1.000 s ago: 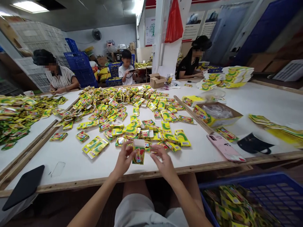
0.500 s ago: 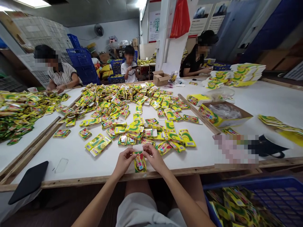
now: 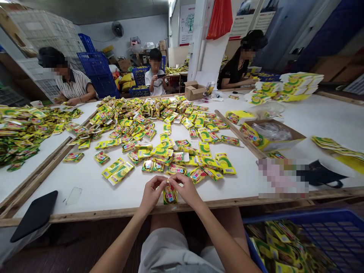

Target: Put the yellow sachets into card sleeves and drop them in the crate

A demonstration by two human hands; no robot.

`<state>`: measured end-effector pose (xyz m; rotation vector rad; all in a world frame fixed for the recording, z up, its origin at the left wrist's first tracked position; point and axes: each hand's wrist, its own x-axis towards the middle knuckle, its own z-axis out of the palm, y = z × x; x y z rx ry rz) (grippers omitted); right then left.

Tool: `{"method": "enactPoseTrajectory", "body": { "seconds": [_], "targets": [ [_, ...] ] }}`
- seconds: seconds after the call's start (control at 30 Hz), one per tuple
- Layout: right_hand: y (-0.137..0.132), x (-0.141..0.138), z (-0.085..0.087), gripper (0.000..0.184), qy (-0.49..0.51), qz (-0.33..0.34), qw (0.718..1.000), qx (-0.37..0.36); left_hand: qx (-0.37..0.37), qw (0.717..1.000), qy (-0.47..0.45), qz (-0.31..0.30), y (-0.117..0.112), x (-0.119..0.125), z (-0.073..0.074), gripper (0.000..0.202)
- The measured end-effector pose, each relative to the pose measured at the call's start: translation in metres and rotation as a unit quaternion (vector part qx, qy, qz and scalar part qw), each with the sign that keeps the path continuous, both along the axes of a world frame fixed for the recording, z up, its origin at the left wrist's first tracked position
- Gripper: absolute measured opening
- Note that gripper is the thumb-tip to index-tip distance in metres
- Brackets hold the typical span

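Between my hands a small yellow-green printed carton (image 3: 170, 195) stands at the table's front edge, its printed face toward me. My left hand (image 3: 154, 190) pinches its top left corner, thumb and fingers closed. At the top right, my right hand (image 3: 184, 188) grips it the same way, and the fingertips nearly meet over the top end. The fingers cover that end, so its flap cannot be made out. Just beyond lie many similar cartons (image 3: 162, 153), loose and overlapping, rising to a heap (image 3: 148, 108) at the back.
Wooden strips (image 3: 240, 134) divide the white table (image 3: 88, 170). An open box with plastic bags (image 3: 270, 134) stands right. A blue crate (image 3: 327, 223) holding cartons is by my right leg. A black phone-shaped slab (image 3: 35, 216) sits at the left front corner. Co-workers (image 3: 75, 87) sit across the table.
The white flap that stood up at the carton's top no longer shows. My fingertips have drawn together over that end. The view has shifted slightly.
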<state>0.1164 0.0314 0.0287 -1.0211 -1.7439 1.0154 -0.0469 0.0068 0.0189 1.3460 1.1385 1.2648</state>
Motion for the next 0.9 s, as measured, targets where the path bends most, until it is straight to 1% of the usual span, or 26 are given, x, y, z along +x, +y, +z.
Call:
{"method": "enactPoseTrajectory", "body": {
  "seconds": [0.1, 0.27, 0.37, 0.5, 0.57, 0.6, 0.63, 0.67, 0.73, 0.77, 0.83, 0.87, 0.9],
  "targets": [
    [0.001, -0.002, 0.004, 0.014, -0.014, -0.021, 1.0, -0.003, -0.004, 1.0, 0.0, 0.024, -0.001, 0.006, 0.003, 0.017],
    [0.01, -0.001, 0.005, 0.015, -0.029, -0.028, 0.999, -0.02, 0.006, 0.998, 0.018, 0.065, 0.005, 0.01, 0.005, 0.016],
    [0.009, 0.003, 0.002, 0.016, -0.027, -0.017, 0.999, -0.026, 0.002, 0.999, 0.016, 0.052, 0.006, 0.008, 0.002, 0.017],
    [-0.001, -0.001, -0.007, 0.013, 0.026, 0.008, 0.999, -0.045, -0.014, 1.0, 0.008, 0.022, -0.002, 0.005, -0.002, 0.02],
    [-0.006, -0.001, -0.005, 0.013, 0.041, 0.0, 0.998, -0.047, -0.01, 1.0, 0.012, -0.003, -0.004, 0.005, -0.001, 0.02],
    [-0.008, 0.003, -0.001, 0.014, 0.039, -0.01, 0.998, -0.041, -0.001, 1.0, 0.025, -0.016, -0.003, 0.005, 0.002, 0.019],
    [-0.01, 0.013, 0.004, 0.015, 0.029, -0.024, 0.999, -0.031, 0.014, 0.998, 0.046, -0.026, 0.001, 0.004, 0.005, 0.019],
    [-0.013, 0.028, 0.012, 0.016, 0.009, -0.047, 0.999, -0.018, 0.036, 0.996, 0.075, -0.031, 0.008, 0.002, 0.01, 0.018],
    [-0.022, 0.076, 0.029, 0.02, -0.064, -0.107, 0.992, 0.005, 0.096, 0.984, 0.146, -0.021, 0.03, -0.005, 0.021, 0.02],
    [-0.027, 0.105, 0.037, 0.021, -0.123, -0.135, 0.983, 0.001, 0.127, 0.975, 0.182, -0.012, 0.045, -0.01, 0.026, 0.025],
    [-0.04, 0.165, 0.051, 0.022, -0.244, -0.167, 0.955, -0.021, 0.168, 0.954, 0.249, -0.012, 0.08, -0.021, 0.035, 0.041],
    [-0.047, 0.189, 0.056, 0.022, -0.281, -0.186, 0.941, -0.026, 0.17, 0.946, 0.276, -0.026, 0.098, -0.026, 0.037, 0.049],
    [-0.053, 0.207, 0.06, 0.024, -0.299, -0.204, 0.932, -0.029, 0.161, 0.94, 0.299, -0.044, 0.114, -0.031, 0.039, 0.052]
  ]
}}
